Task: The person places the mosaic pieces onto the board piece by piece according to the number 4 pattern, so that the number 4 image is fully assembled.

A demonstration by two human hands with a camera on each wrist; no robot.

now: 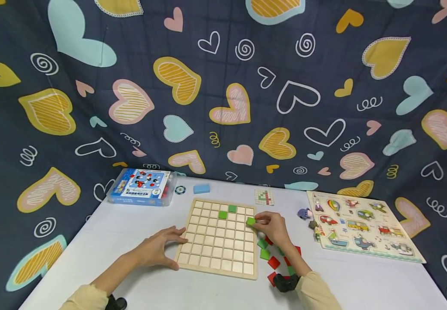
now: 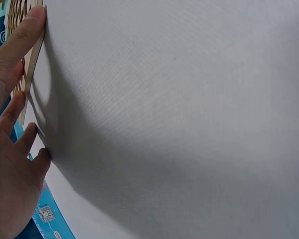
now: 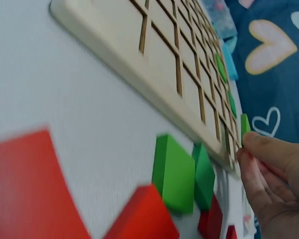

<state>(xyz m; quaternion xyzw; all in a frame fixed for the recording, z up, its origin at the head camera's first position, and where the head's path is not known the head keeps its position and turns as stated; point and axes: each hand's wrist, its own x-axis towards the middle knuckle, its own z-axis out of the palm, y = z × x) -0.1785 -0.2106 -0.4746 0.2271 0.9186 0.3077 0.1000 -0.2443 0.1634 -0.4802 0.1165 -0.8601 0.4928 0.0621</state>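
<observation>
The right hand (image 1: 273,227) pinches a green tile (image 1: 251,221) at its fingertips over the wooden grid board's (image 1: 219,262) right edge, while the left hand (image 1: 157,249) rests flat, fingers straight, against the board's left edge.

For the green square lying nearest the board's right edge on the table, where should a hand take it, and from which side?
The green square lies flat, red squares close by. Probably best from above, pinching two opposite side edges, since its face is flat and broad and its edges are low.
</observation>
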